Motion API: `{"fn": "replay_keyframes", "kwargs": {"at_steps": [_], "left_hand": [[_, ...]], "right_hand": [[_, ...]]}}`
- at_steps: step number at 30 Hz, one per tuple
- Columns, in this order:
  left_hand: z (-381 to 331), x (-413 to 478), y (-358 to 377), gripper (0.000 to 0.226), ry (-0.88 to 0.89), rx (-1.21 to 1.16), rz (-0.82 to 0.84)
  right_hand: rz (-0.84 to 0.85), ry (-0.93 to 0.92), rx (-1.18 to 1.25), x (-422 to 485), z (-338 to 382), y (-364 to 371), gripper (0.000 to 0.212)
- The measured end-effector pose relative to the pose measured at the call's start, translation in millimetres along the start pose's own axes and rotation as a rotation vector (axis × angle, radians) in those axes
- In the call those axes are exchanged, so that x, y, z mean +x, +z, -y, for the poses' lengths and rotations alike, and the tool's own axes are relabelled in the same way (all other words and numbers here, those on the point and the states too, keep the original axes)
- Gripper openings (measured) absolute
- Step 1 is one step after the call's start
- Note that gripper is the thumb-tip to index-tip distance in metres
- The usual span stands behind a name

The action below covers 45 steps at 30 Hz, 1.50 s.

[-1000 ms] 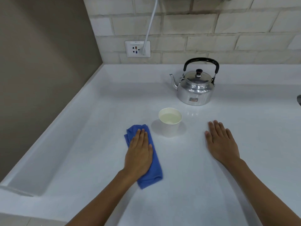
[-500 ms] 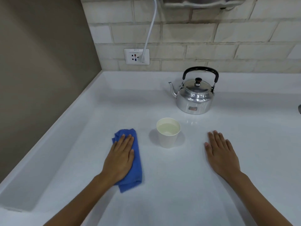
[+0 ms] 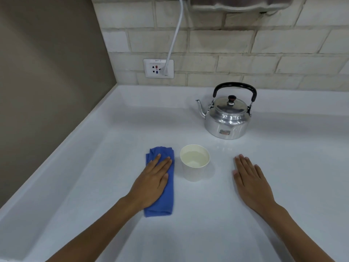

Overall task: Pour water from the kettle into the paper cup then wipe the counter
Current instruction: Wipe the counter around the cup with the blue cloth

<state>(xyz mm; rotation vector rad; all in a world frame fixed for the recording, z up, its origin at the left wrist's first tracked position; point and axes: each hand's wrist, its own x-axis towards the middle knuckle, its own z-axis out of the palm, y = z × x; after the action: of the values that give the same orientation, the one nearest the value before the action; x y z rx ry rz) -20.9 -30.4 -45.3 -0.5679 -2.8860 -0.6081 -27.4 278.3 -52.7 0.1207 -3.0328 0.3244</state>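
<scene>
A steel kettle (image 3: 226, 120) with a black handle stands upright at the back of the white counter (image 3: 207, 227), spout pointing left. In front of it sits a white paper cup (image 3: 194, 173) with water inside. Just left of the cup lies a folded blue cloth (image 3: 162, 205). My left hand (image 3: 153, 182) presses flat on top of that cloth, fingers pointing away from me. To the right of the cup my right hand (image 3: 251, 182) rests palm-down on the bare counter, fingers spread and holding nothing.
A brown wall and a raised counter lip (image 3: 56, 167) run along the left side. On the brick back wall is a socket (image 3: 158, 68) with a white cord (image 3: 174, 35) plugged in. A small wet sheen (image 3: 224, 148) shows between kettle and cup.
My left hand slid the blue cloth left, away from the cup, then back right until it lies next to the cup. My right hand and the kettle stayed put.
</scene>
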Motion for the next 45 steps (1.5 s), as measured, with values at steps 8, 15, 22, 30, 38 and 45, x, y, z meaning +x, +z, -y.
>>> {"fn": "replay_keyframes", "kwargs": {"at_steps": [8, 15, 22, 30, 38, 45], "left_hand": [[44, 60, -13, 0.048, -0.187, 0.080, 0.036], [21, 137, 16, 0.049, -0.245, 0.265, 0.031], [33, 114, 8, 0.049, 0.135, -0.056, 0.156], [58, 178, 3, 0.048, 0.044, 0.024, 0.188], [18, 191, 32, 0.048, 0.014, 0.101, 0.076], [46, 196, 10, 0.050, 0.211, 0.115, 0.233]], "right_hand": [[-0.026, -0.017, -0.050, -2, 2, 3, 0.085], [0.000, -0.006, -0.059, -1, 5, 1, 0.070], [0.011, 0.007, -0.040, -3, 5, -1, 0.066], [0.020, 0.024, -0.008, -5, 8, -1, 0.061], [0.013, 0.024, -0.004, -4, 10, -4, 0.061], [0.014, 0.009, 0.024, -4, 8, -6, 0.059]]}}
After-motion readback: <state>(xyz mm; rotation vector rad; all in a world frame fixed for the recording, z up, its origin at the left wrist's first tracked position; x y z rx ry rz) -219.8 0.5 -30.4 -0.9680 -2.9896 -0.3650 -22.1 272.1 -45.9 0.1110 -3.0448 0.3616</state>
